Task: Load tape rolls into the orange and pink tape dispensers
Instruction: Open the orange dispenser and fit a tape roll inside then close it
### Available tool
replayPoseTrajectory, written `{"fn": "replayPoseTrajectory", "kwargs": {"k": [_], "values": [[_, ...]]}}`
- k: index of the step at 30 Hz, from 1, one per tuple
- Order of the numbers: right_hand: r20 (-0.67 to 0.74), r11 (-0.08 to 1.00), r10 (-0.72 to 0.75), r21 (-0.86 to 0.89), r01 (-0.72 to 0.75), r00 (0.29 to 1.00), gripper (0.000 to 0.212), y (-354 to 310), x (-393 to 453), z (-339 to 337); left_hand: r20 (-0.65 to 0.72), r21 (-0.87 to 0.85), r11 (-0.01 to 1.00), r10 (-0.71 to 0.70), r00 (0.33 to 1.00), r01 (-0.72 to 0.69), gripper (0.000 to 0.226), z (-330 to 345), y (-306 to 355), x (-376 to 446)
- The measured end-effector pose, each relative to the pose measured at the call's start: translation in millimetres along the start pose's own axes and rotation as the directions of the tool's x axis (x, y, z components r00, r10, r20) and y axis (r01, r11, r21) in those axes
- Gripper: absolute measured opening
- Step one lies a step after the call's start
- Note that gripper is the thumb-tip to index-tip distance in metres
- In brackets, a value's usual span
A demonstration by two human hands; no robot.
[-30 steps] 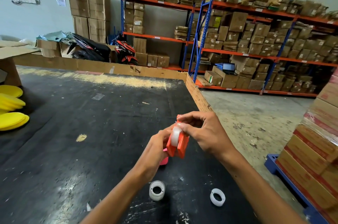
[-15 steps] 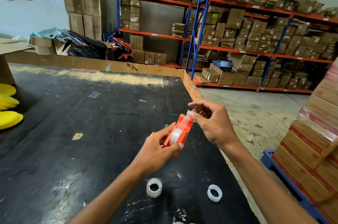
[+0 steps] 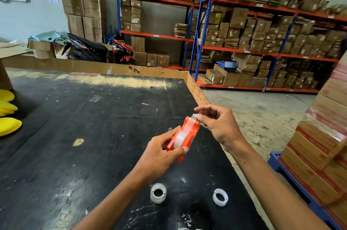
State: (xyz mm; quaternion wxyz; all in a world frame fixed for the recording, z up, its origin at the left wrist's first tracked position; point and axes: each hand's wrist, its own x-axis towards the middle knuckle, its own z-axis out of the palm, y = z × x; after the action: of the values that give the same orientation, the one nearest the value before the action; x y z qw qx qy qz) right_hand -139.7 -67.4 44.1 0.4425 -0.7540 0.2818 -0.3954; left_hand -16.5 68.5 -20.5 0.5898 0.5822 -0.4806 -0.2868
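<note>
Hands meet over a black table (image 3: 78,169) in the head view, the only view here. The left hand (image 3: 159,156) is wrapped around the lower part of an orange tape dispenser (image 3: 185,136), thumb on one side and fingers on the other, and holds it up off the table. The dispenser tilts, with its top end pointing away and to the right. A clear tape roll (image 3: 180,137) sits inside it, showing through the open side.

The right hand (image 3: 219,126) is at the top end of the dispenser. Its thumb and first finger are pinched together on the loose end of the tape (image 3: 193,116), right at the tip of the dispenser. The other fingers are curled loosely.

A tiny bit of pink (image 3: 164,151) peeks out just under the left hand. It may be the pink dispenser, but too little shows to tell.

Two more rolls lie on the table, close to the person. One tall clear roll (image 3: 158,192) stands under the left wrist. A thinner white ring (image 3: 220,197) lies to its right, near the table edge. They are apart from each other.

Far to the left, yellow round things (image 3: 8,126) sit at the table's edge. Behind the table are shelves (image 3: 244,53) full of brown boxes. More stacked boxes (image 3: 323,145) stand on the right on a blue pallet (image 3: 277,166).
</note>
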Motion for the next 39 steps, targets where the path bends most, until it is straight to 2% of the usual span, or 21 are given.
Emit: {"fn": "replayPoseTrajectory", "kwargs": {"k": [2, 4, 7, 10, 13, 15, 20, 24, 27, 32, 37, 39], "values": [[0.064, 0.991, 0.132, 0.022, -0.133, 0.989, 0.024, 1, 0, -1, 0.001, -0.059, 0.998, -0.019, 1.000, 0.019, 0.055, 1, 0, -1], [0.143, 0.976, 0.204, 0.050, -0.213, 0.969, 0.031, 2, -1, -4, 0.003, -0.068, 0.998, -0.019, 1.000, 0.019, 0.055, 2, -1, -1], [0.226, 0.972, 0.212, 0.052, -0.229, 0.951, 0.041, 3, -1, -5, -0.012, -0.073, 0.997, -0.019, 1.000, 0.018, 0.053, 3, -1, -1], [0.254, 0.973, 0.208, 0.047, -0.227, 0.944, 0.044, 2, 0, -5, -0.020, -0.063, 0.998, -0.018, 1.000, 0.017, 0.062, 1, -6, 1], [0.198, 0.984, 0.176, -0.007, -0.178, 0.964, 0.033, 5, -1, -2, -0.038, -0.062, 0.998, -0.014, 0.999, 0.012, 0.065, 2, -7, 3], [0.127, 0.990, 0.139, -0.046, -0.134, 0.982, 0.027, 12, -2, 0, -0.030, -0.061, 0.998, -0.009, 1.000, 0.007, 0.059, 5, -7, 3], [0.099, 0.983, 0.173, 0.043, -0.178, 0.980, 0.020, 18, -5, 1, -0.053, -0.014, 0.999, -0.049, 0.997, 0.048, 0.062, 10, -9, 6], [-0.027, 0.972, 0.208, 0.114, -0.203, 0.978, 0.019, 24, -13, 1, -0.156, 0.002, 0.993, -0.119, 0.981, 0.121, 0.051, 17, -6, 16], [0.011, 0.961, 0.255, 0.113, -0.254, 0.967, 0.024, 31, -23, 5, -0.188, -0.012, 0.987, -0.162, 0.969, 0.162, 0.051, 26, -5, 22], [0.046, 0.933, 0.303, 0.191, -0.306, 0.952, 0.030, 45, -23, 4, -0.073, -0.053, 0.981, -0.188, 0.979, 0.184, 0.037, 40, -6, 25], [0.051, 0.922, 0.346, 0.164, -0.350, 0.937, 0.031, 70, -18, 11, -0.021, 0.071, 0.962, -0.261, 0.965, 0.262, 0.034, 51, -17, 34], [0.050, 0.927, 0.365, 0.079, -0.368, 0.930, 0.033, 85, -15, 14, -0.016, 0.091, 0.948, -0.304, 0.952, 0.304, 0.033, 58, -24, 38]]}}
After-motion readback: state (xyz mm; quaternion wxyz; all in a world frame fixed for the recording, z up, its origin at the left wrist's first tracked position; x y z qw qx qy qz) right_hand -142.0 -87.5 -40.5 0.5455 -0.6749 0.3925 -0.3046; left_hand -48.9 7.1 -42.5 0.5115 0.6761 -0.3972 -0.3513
